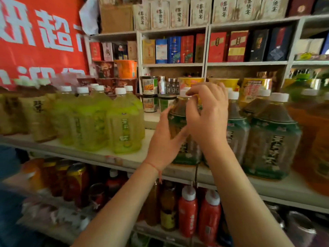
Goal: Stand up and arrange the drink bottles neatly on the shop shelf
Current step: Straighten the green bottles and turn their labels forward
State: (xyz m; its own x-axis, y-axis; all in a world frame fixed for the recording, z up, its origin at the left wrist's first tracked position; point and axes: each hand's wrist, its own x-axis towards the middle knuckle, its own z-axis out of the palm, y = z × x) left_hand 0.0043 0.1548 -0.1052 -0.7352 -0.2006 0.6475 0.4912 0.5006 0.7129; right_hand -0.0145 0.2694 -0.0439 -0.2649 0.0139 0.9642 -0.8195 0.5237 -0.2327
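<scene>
Nearest the camera, two bare forearms are reaching up and forward from the bottom edge, the left one wearing a thin red string (154, 166) at the wrist. The left hand (164, 141) is lying against the left flank of a dark tea bottle (179, 125) with a green label, fingers fairly straight and pressing on its side. The right hand (207, 113) is arching over the same bottle in front of its shoulder and white cap, fingers loosely curled; whether they are actually gripping it, I cannot tell, since the frame is blurring there. The bottle is standing upright near the front edge of the pale shop shelf (124, 158), just left of more dark tea bottles (270, 139) of the same kind. A gap is separating it from a cluster of yellow-green bottles (122, 125) with white caps standing further left. Below the shelf edge, red bottles (199, 213) and jars are sitting on a lower level. Behind the tea, small cans (149, 86) and yellow tubs (256, 86) are filling the back, and boxed goods (187, 49) are lining the higher shelves beside a red banner (35, 41).
</scene>
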